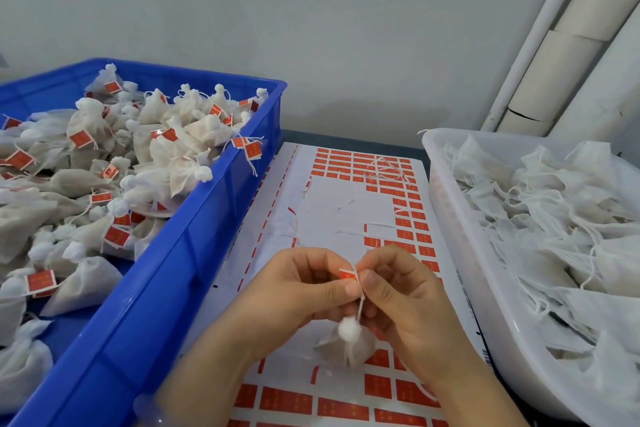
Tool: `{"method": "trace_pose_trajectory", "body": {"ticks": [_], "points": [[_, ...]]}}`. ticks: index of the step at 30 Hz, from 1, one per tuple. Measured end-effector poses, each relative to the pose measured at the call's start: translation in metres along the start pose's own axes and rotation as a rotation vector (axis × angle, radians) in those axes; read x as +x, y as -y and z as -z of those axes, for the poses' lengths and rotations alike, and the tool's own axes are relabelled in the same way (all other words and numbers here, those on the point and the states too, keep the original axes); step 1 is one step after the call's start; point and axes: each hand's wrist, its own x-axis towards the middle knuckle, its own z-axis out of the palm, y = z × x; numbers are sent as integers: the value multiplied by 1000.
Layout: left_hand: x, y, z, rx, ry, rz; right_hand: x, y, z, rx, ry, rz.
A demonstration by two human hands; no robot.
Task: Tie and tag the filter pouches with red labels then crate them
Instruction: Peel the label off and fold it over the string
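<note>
Left hand (304,284): pinching red label (347,275) against string (361,302)
Right hand (398,298): pinching same string
Pouch (349,343): dangling under both hands, above label sheet (332,218)
Blue crate (194,253): tagged pouches (104,149) inside

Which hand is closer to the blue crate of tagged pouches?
Left. The left hand sits just right of the blue crate; the right hand lies beyond it, nearer the white tub. Left pinches the red label, right its string.
</note>
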Motion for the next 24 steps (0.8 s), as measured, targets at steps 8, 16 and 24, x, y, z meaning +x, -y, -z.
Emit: {"method": "trace_pose_trajectory", "body": {"ticks": [8, 16, 24], "points": [[2, 1, 1, -20, 10, 12, 0, 1, 1, 26, 22, -9], [2, -1, 0, -31, 5, 14, 1, 3, 1, 20, 28, -19], [0, -1, -5, -22, 39, -15, 1, 4, -1, 123, 89, -42]]}}
